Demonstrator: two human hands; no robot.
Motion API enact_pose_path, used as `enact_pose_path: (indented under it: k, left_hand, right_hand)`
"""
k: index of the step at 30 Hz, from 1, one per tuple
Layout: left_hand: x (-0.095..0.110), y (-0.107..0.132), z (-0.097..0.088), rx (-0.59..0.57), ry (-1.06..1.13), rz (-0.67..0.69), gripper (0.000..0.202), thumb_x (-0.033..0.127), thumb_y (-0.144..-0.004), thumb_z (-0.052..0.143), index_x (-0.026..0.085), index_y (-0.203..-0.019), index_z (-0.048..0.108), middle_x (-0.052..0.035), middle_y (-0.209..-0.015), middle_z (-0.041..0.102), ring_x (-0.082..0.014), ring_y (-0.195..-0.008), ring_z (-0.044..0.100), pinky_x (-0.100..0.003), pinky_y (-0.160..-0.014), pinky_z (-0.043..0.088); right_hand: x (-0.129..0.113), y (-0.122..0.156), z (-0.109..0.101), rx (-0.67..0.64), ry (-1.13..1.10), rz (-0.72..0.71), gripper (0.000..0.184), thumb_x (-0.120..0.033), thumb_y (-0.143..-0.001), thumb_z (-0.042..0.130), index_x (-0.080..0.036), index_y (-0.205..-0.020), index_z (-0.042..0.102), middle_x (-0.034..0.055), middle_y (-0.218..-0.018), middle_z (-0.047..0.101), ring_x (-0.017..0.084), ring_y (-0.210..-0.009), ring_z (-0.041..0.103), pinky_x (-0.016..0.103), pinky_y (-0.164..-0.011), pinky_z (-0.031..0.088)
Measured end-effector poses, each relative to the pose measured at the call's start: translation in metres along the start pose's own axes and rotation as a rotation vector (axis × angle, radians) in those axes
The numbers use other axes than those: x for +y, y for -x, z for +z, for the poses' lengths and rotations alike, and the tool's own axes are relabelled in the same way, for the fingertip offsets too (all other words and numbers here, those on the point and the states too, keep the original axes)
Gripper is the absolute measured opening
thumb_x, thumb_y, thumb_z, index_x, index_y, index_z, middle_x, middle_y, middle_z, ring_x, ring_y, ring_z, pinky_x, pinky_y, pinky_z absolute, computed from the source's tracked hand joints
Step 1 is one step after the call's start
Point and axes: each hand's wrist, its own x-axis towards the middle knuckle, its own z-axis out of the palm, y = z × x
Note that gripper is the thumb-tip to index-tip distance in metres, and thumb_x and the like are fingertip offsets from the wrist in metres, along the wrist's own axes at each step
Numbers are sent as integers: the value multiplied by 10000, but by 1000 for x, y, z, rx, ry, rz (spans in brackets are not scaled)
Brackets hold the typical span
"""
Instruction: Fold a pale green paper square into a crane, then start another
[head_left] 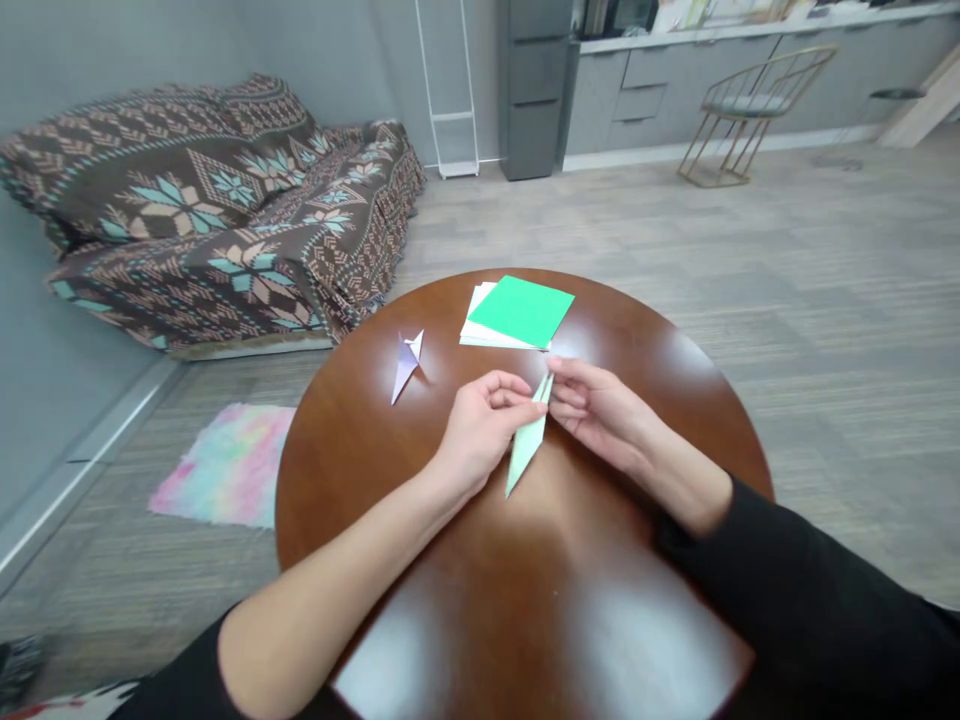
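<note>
Above the middle of the table, a pale green folded paper [527,450] is held up, narrow and pointed at its lower end. My left hand [487,415] pinches it near the middle, thumb on the near face. At its upper tip, my right hand [596,405] has thumb and index finger closed on the narrow point, the other fingers curled below. Left of my hands stands a small purple and white origami figure [407,367]. Just beyond them lies a bright green square sheet [523,311] on top of several white sheets [480,333].
The round brown wooden table [352,440] has a glossy top. Past it are a sofa with a patterned cover [247,230], a pastel fluffy mat [225,465] on the floor, a grey fridge [534,90], kitchen cabinets [675,85] and a gold-framed chair [750,105].
</note>
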Motion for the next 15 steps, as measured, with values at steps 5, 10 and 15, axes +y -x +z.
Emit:
enact_pose_path:
  k: [5,10,15]
  left_hand:
    - [-5,1,4,-7,3,-8,298,205,-633,868,153,-821,642,28,-642,665,-94,-576,575,-222,-613,423]
    - [-6,-5,-1,32,64,56,311,238,-659,880,152,-857,657,15,-691,699,-101,-640,616,-226,-679,458]
    - [-8,-9,-5,28,36,91,282,282,-673,886,150,-829,691,-3,-709,718,-115,-661,638,-233,-681,467]
  right_hand:
    - [-14,-5,-4,79,-2,-102,374,-267,-616,896,-183,-682,538,-85,-631,401,34,-475,211,188,-371,180]
    - [-3,0,3,101,78,-95,311,-299,-606,916,-144,-719,672,-70,-601,413,42,-506,284,192,-405,157]
    - [4,3,6,86,241,-102,320,-342,-564,924,-116,-703,746,-61,-493,434,55,-487,304,231,-439,166]
